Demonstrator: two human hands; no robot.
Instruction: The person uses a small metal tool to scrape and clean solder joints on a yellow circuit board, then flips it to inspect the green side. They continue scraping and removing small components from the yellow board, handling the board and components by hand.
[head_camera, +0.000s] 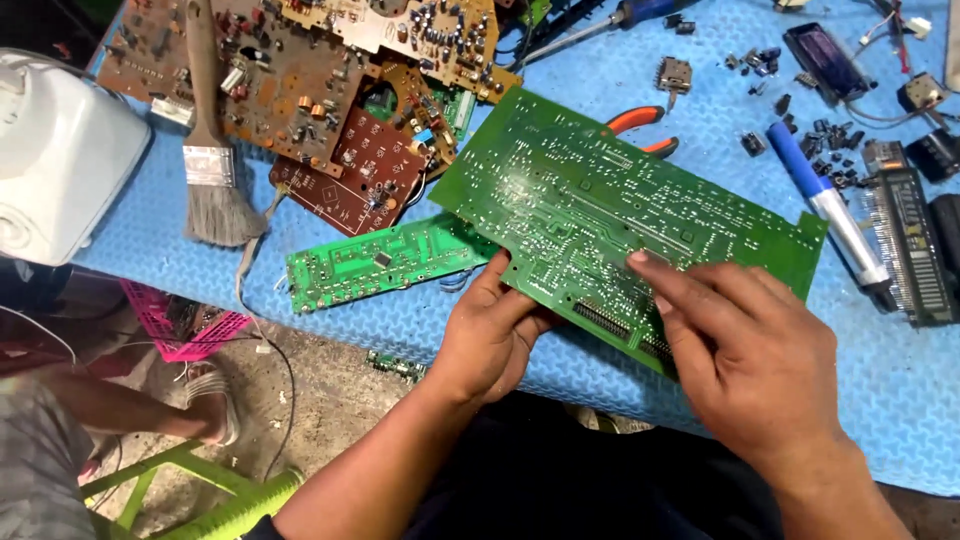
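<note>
You are holding a large green circuit board (600, 210) solder side up above the blue textured mat (900, 380), its long axis running from upper left down to lower right. Your left hand (490, 335) is gripping its near edge from beneath with fingers curled, while your right hand (745, 350) is lying flat and open on its glossy, silver-dotted face, the forefinger extended.

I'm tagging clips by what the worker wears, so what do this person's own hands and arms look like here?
Both the left hand and the right hand are bare: no gloves, rings, watch or bands show. The forearms are uncovered too, with no sleeve reaching the wrists or the visible lower arms. Nails look short and plain. Below the arms, dark clothing covers the lap.
</note>
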